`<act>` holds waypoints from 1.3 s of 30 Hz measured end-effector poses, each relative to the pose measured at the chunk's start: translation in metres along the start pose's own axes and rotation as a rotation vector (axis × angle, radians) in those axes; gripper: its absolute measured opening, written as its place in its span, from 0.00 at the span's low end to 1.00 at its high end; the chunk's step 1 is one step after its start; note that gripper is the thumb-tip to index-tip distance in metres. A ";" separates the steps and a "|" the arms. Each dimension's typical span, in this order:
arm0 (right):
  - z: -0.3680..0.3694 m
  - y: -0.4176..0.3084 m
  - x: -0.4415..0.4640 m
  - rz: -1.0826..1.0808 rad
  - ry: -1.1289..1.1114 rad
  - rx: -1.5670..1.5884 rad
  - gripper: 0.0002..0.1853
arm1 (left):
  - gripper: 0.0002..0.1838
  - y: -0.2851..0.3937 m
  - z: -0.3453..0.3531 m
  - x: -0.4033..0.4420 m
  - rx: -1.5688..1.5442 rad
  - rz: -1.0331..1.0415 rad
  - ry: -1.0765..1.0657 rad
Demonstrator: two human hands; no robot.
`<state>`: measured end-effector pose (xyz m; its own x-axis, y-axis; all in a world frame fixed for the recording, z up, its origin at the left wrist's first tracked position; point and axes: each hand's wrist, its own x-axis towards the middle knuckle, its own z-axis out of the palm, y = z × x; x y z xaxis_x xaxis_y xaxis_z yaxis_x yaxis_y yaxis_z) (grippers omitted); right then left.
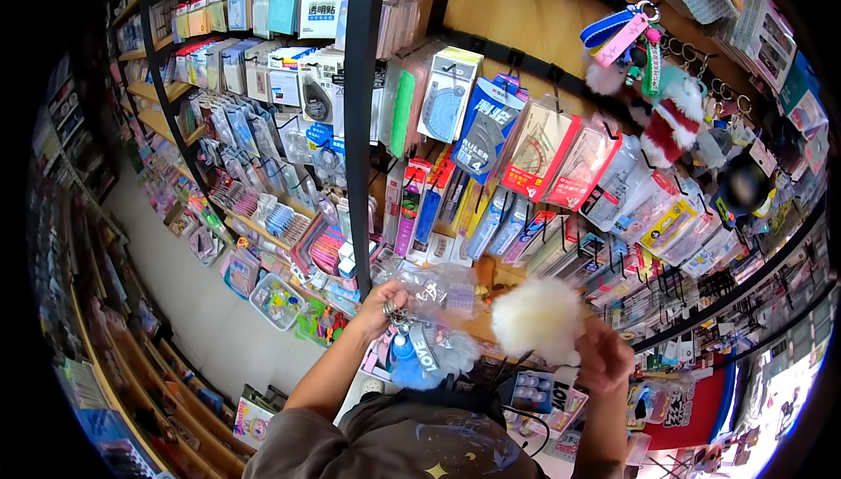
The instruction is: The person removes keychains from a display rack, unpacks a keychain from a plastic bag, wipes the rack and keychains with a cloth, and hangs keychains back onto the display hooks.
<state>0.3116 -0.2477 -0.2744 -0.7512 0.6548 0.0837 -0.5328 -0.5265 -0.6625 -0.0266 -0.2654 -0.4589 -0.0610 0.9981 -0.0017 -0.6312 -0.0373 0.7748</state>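
Observation:
My left hand is closed on metal key rings, from which a blue fluffy keychain with a grey strap reading "LOVE" hangs. A clear plastic bag lies against its fingers, to their right. A grey fluffy ball is beside the strap. To the right, a cream-white fluffy pompom touches or nearly touches my right hand, whose fingers are curled at its lower right edge. What those fingers pinch is too blurred to tell.
Pegs hold packaged ruler sets ahead. More fluffy keychains hang at the upper right. A black upright post divides the shelves. A white bin of small items stands at the lower left, by the grey aisle floor.

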 end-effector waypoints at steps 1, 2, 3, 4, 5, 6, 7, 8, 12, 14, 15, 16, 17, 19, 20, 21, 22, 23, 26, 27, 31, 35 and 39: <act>0.003 -0.002 -0.001 -0.063 -0.017 -0.022 0.19 | 0.15 -0.002 -0.002 -0.001 0.006 0.001 -0.019; 0.006 -0.003 -0.002 -0.126 -0.034 -0.046 0.19 | 0.15 -0.004 -0.002 0.000 0.019 -0.009 -0.029; 0.009 -0.003 -0.001 -0.189 -0.051 -0.070 0.19 | 0.16 -0.007 -0.002 0.000 0.032 -0.019 -0.039; 0.010 -0.003 0.001 -0.229 -0.065 -0.131 0.20 | 0.16 -0.007 -0.001 0.001 0.045 -0.029 -0.049; 0.012 -0.001 0.006 -0.269 -0.080 -0.192 0.20 | 0.16 -0.003 0.007 -0.003 0.055 -0.062 -0.039; 0.013 0.002 0.011 -0.309 -0.095 -0.254 0.20 | 0.16 -0.003 0.009 -0.001 0.043 -0.055 -0.069; 0.014 0.007 0.017 -0.310 -0.106 -0.314 0.20 | 0.16 -0.005 0.011 0.000 0.032 -0.047 -0.097; 0.019 0.011 0.022 -0.291 -0.125 -0.356 0.18 | 0.16 -0.007 0.011 0.000 0.020 -0.039 -0.125; 0.022 0.019 0.028 0.013 -0.110 -0.555 0.12 | 0.15 0.001 0.018 -0.004 0.041 -0.056 -0.173; 0.023 0.019 0.027 0.117 -0.092 -0.704 0.12 | 0.15 -0.001 0.015 -0.003 0.017 -0.068 -0.179; 0.026 0.017 0.027 0.140 -0.103 -0.781 0.12 | 0.15 0.001 0.016 -0.005 0.011 -0.081 -0.177; 0.027 0.015 0.027 0.163 -0.114 -0.857 0.13 | 0.16 0.002 0.016 -0.006 0.004 -0.095 -0.175; 0.024 0.016 0.026 0.167 -0.098 -0.929 0.14 | 0.16 0.001 0.015 -0.007 0.001 -0.097 -0.186; 0.020 0.017 0.027 0.151 -0.097 -1.073 0.14 | 0.17 -0.002 0.011 -0.007 -0.005 -0.102 -0.210; 0.019 0.017 0.028 0.141 -0.096 -1.145 0.15 | 0.19 -0.003 0.010 -0.006 -0.007 -0.113 -0.243; 0.022 0.016 0.029 0.154 -0.095 -1.185 0.15 | 0.21 -0.004 0.008 -0.004 -0.008 -0.124 -0.277; 0.028 0.016 0.030 0.167 -0.094 -1.225 0.14 | 0.22 -0.005 0.008 -0.004 -0.010 -0.135 -0.311; 0.032 0.015 0.030 0.179 -0.094 -1.265 0.14 | 0.25 -0.004 0.009 -0.005 0.032 -0.143 -0.295; 0.033 0.014 0.031 0.199 -0.116 -1.238 0.13 | 0.33 -0.001 0.013 -0.008 0.128 -0.188 -0.314; 0.030 0.013 0.031 0.190 -0.121 -1.230 0.14 | 0.35 0.000 0.011 -0.006 0.142 -0.218 -0.366; 0.006 0.013 0.033 0.111 0.026 -1.021 0.13 | 0.42 0.004 0.017 -0.002 0.163 -0.224 -0.518; -0.025 0.017 0.038 0.020 0.226 -0.420 0.12 | 0.42 0.012 0.021 -0.002 0.213 -0.266 -0.623; -0.047 0.027 0.038 0.060 0.245 -0.132 0.17 | 0.38 0.017 0.033 -0.005 0.312 -0.252 -0.629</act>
<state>0.2871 -0.2115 -0.3240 -0.6545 0.7448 -0.1301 -0.4233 -0.5035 -0.7532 -0.0116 -0.2689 -0.4246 0.5692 0.8176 0.0867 -0.3131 0.1180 0.9424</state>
